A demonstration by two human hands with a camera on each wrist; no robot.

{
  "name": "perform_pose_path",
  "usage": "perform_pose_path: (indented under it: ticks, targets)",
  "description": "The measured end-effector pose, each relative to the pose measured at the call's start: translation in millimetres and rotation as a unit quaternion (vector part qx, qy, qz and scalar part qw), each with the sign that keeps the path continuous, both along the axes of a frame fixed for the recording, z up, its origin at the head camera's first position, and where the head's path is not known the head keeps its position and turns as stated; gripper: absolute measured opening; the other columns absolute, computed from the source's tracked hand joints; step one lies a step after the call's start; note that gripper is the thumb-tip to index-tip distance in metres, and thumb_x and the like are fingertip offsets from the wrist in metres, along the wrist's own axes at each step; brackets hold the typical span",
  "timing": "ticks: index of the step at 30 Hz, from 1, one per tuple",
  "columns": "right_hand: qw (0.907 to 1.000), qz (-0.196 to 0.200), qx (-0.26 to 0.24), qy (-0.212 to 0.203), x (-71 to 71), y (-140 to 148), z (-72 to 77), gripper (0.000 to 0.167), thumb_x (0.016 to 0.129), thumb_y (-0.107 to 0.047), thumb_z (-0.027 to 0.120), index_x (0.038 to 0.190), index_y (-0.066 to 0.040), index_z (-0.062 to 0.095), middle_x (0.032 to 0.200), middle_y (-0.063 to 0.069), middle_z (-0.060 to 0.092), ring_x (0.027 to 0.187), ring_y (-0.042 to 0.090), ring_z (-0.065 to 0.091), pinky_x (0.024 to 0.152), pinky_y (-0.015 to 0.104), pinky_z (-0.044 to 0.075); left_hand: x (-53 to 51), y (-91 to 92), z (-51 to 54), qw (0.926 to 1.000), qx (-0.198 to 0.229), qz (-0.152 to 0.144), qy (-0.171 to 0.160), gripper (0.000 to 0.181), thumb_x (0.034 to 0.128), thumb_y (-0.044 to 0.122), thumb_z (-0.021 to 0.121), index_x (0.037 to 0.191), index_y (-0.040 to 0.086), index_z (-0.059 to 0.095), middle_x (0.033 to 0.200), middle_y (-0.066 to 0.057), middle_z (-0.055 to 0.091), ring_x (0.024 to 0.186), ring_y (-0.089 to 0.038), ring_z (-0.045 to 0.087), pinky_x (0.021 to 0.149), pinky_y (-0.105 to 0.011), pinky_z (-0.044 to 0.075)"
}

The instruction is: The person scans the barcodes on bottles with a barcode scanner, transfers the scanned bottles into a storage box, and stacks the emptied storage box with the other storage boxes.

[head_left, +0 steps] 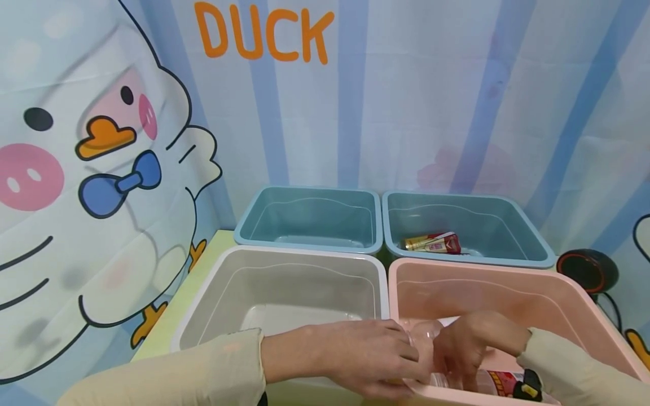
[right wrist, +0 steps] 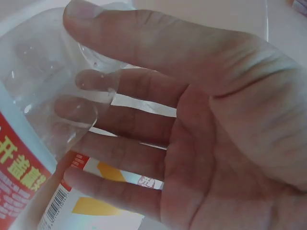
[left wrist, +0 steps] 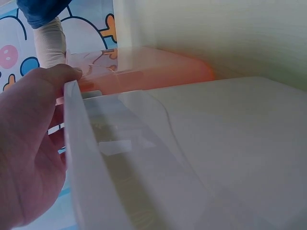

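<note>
My left hand (head_left: pixel 368 358) lies over the meeting rims of the grey bin (head_left: pixel 299 256) and the pink bin (head_left: pixel 482 273), back of the hand up. In the left wrist view its thumb is by the top of a pale rim (left wrist: pixel 81 153), with its fingers partly hidden behind. Inside the pink bin, my right hand (head_left: pixel 469 344) holds a clear plastic bottle (right wrist: pixel 43 62) near its shoulder; the fingers show through the plastic. The bottle has a red label (head_left: pixel 503 383) with yellow characters. Another clear plastic piece (head_left: pixel 426 332) sits between the hands.
Behind stand two blue bins (head_left: pixel 307 189); the right one has a red and gold can (head_left: pixel 434 242) in it. A dark round device (head_left: pixel 589 270) with a cable stands at the right. A white and yellow package (right wrist: pixel 103 203) lies behind my right fingers.
</note>
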State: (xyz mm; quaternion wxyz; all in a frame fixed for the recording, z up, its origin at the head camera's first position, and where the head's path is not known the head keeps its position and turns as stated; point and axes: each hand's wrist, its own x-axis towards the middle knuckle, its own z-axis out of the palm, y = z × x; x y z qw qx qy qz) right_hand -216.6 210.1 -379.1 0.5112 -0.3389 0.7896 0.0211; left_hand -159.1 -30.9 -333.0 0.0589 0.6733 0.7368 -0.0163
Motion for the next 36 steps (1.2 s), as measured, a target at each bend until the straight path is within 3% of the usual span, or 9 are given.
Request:
perform_pose_path:
  ticks: [6, 13, 20, 22, 26, 30, 33, 36]
  targets:
    - [0.9989, -0.038, 0.01, 0.024, 4.3, 2.2, 7.1, 0.037, 0.085, -0.014, 0.087, 0.115, -0.03, 0.073, 0.094, -0.014, 0.062, 0.086, 0.003, 0.056, 0.075, 0.025, 0.053, -0.3, 1.1, -1.4, 1.0, -0.002, 0.002, -0.009, 0.033, 0.1092, 0.036, 0.061, 0.139, 0.025, 0.068, 0.123, 0.013, 0.073, 0.108, 0.002, 0.061, 0.115, -0.017, 0.034]
    - [0.9982, -0.019, -0.031, 0.048, 5.1, 6.0, 13.8, 0.042, 0.077, -0.019, 0.088, 0.114, -0.029, 0.07, 0.096, -0.016, 0.06, 0.087, 0.0, 0.054, 0.08, 0.025, 0.051, -1.8, 1.6, -1.9, 0.9999, 0.0, 0.002, -0.017, 0.033, 0.1096, 0.039, 0.059, 0.139, 0.027, 0.068, 0.125, 0.016, 0.071, 0.11, 0.004, 0.06, 0.116, -0.014, 0.03]
    - [0.9933, -0.056, -0.05, 0.088, 6.4, 9.8, 34.2, 0.052, 0.073, -0.026, 0.091, 0.119, -0.036, 0.069, 0.101, -0.018, 0.062, 0.092, 0.003, 0.058, 0.086, 0.026, 0.056, -2.4, 2.2, -1.9, 0.9998, -0.005, 0.004, -0.018, 0.036, 0.1098, 0.04, 0.059, 0.142, 0.026, 0.067, 0.128, 0.016, 0.071, 0.112, 0.004, 0.06, 0.118, -0.016, 0.029]
    - [0.99, -0.065, -0.06, 0.11, 5.6, 11.8, 41.4, 0.052, 0.073, -0.029, 0.093, 0.119, -0.039, 0.07, 0.103, -0.019, 0.062, 0.094, 0.004, 0.059, 0.085, 0.026, 0.058, -2.6, 1.9, -2.2, 0.9998, -0.003, 0.005, -0.019, 0.036, 0.1098, 0.039, 0.059, 0.142, 0.026, 0.066, 0.129, 0.015, 0.071, 0.113, 0.004, 0.059, 0.119, -0.017, 0.028]
    - [0.9803, -0.037, -0.12, 0.152, 4.0, 16.3, 52.3, 0.042, 0.077, -0.039, 0.091, 0.115, -0.042, 0.073, 0.102, -0.021, 0.064, 0.092, 0.004, 0.062, 0.08, 0.025, 0.058, -3.4, 0.7, -2.8, 0.9997, 0.002, 0.005, -0.023, 0.036, 0.1095, 0.04, 0.058, 0.141, 0.026, 0.067, 0.131, 0.016, 0.07, 0.114, 0.006, 0.059, 0.12, -0.017, 0.026]
    - [0.9672, -0.057, -0.201, 0.144, 5.7, 23.4, 59.4, 0.047, 0.082, -0.038, 0.09, 0.124, -0.033, 0.07, 0.11, -0.017, 0.066, 0.096, 0.006, 0.066, 0.085, 0.027, 0.059, -4.0, 0.0, -2.9, 0.9997, 0.003, 0.004, -0.026, 0.037, 0.1091, 0.041, 0.059, 0.142, 0.026, 0.067, 0.13, 0.016, 0.071, 0.112, 0.007, 0.059, 0.119, -0.016, 0.027]
    - [0.9603, -0.083, -0.214, 0.158, 8.3, 29.0, 66.5, 0.061, 0.08, -0.038, 0.093, 0.134, -0.032, 0.065, 0.121, -0.015, 0.063, 0.104, 0.008, 0.064, 0.09, 0.035, 0.061, -3.7, -0.3, -2.9, 0.9997, 0.003, 0.002, -0.025, 0.037, 0.1094, 0.04, 0.058, 0.143, 0.026, 0.067, 0.128, 0.017, 0.071, 0.11, 0.007, 0.059, 0.117, -0.014, 0.029]
    - [0.9546, -0.076, -0.217, 0.19, 8.0, 32.4, 73.7, 0.058, 0.08, -0.039, 0.091, 0.132, -0.033, 0.066, 0.118, -0.016, 0.063, 0.101, 0.007, 0.064, 0.086, 0.033, 0.061, -3.1, -0.5, -2.5, 0.9997, 0.005, -0.001, -0.024, 0.037, 0.11, 0.039, 0.057, 0.143, 0.026, 0.066, 0.13, 0.016, 0.07, 0.112, 0.006, 0.058, 0.117, -0.015, 0.03]
